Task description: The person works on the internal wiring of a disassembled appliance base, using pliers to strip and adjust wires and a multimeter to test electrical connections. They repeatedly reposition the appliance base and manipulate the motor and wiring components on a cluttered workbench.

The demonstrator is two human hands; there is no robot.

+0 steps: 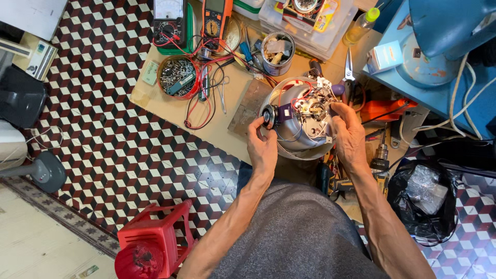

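cooker shell [297,132] upturned, wiring up | left hand [263,147], right hand [349,134] gripping

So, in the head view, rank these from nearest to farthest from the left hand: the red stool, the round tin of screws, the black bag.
1. Round tin of screws, up and left of the left hand, on the board.
2. Red stool, down and left on the floor.
3. Black bag, far right, beyond the right hand.

A low tan counter [170,101] on the chequered tile floor [119,150] carries a red tin of screws [178,77], two multimeters [169,19], an open can [278,53], scissors [348,70] and, seemingly, a wooden block [250,106].
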